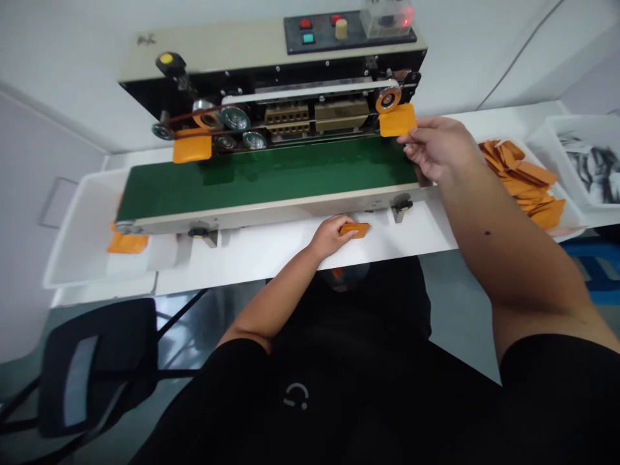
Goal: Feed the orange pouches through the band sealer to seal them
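My right hand (438, 147) pinches the lower right corner of an orange packet (398, 121), which stands upright at the right-hand pulley of a band sealing machine (271, 58). Below the machine, my left hand (332, 237) rests by the white table with its fingers closed around more orange packets (356, 230); how many, I cannot tell. A further orange packet (192, 148) hangs at the machine's left end, over the green conveyor belt (271, 177).
Loose orange packets (526, 181) fill a white tray on the right, beside a bin (557, 139) of silvery-black sachets. At left stands a white bin (72, 226) with orange packets inside. A black chair (99, 368) is at lower left, a blue stool (595, 265) at right.
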`<state>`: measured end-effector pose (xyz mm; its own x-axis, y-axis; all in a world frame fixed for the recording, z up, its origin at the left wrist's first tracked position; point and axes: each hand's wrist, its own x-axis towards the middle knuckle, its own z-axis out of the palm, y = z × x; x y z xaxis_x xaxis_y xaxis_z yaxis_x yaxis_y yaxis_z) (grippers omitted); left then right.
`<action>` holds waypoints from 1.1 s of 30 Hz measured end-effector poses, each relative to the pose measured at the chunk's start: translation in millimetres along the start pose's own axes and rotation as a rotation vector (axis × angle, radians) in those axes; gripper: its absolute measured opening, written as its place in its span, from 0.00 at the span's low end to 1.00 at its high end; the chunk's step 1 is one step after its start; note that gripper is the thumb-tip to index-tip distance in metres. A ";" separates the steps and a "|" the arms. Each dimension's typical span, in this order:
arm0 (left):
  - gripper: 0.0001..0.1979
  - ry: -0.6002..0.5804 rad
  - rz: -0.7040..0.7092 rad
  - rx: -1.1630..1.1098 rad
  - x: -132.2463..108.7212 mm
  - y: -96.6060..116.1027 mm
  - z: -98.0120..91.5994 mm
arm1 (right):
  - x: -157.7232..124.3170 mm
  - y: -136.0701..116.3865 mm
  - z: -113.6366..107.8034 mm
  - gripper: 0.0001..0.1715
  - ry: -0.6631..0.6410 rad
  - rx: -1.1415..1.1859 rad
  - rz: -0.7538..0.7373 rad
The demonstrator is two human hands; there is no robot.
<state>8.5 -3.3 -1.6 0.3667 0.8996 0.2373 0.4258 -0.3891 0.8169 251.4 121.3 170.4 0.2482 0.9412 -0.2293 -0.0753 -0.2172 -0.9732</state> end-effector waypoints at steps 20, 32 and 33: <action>0.11 0.066 -0.116 -0.048 -1.2 6.3 -1.9 | -144.8 203.5 -13.5 0.20 -0.070 -0.290 -0.419; 0.20 0.046 -0.069 -0.005 -2.0 5.0 -2.4 | -138.5 215.2 -12.5 0.15 -0.146 -0.318 -0.235; 0.19 0.037 -0.057 -0.026 -2.2 5.1 -2.5 | -140.2 214.5 -12.8 0.14 -0.125 -0.252 -0.239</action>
<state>7.8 -6.8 3.4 0.3114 0.9271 0.2086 0.4230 -0.3318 0.8432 212.8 -60.6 -6.5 0.1092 0.9940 -0.0063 0.2144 -0.0297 -0.9763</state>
